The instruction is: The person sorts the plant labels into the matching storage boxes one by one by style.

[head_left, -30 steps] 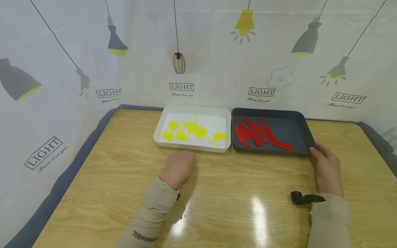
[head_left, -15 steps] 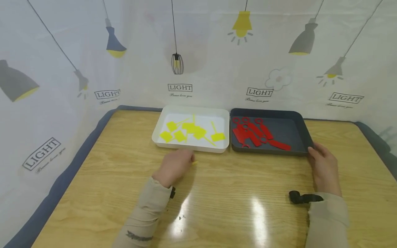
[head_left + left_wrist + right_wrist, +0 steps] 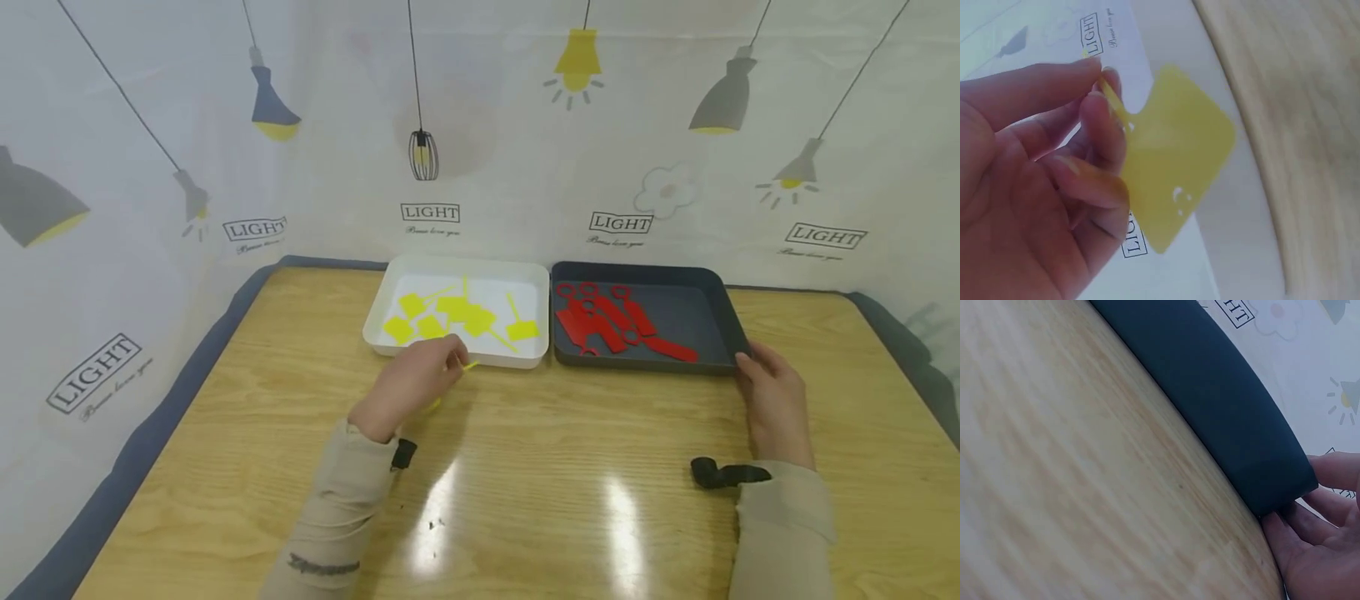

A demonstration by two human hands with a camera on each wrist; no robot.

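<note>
My left hand (image 3: 412, 379) is over the front edge of the white tray (image 3: 483, 360), pinching the thin tail of a yellow tag (image 3: 1179, 144) between thumb and fingers. In the left wrist view the tag's flat, square part hangs beyond the fingers, with small cut-out shapes near one corner. Several similar yellow tags (image 3: 522, 331) lie loosely in the white tray. My right hand (image 3: 776, 404) holds the front right corner of the dark grey tray (image 3: 1210, 400), thumb at the rim, fingers along the side. Red tags with ring ends (image 3: 639, 317) lie in that tray's left half.
The two trays stand side by side at the back of the wooden table (image 3: 555, 467), close to a white curtain (image 3: 495, 125) printed with lamps. A few dark specks (image 3: 433, 525) are on the tabletop nearer the front.
My left hand has risen from the tabletop in front of the white tray up to its front edge, the yellow tag coming with it. My right hand stays at the dark tray's corner.
</note>
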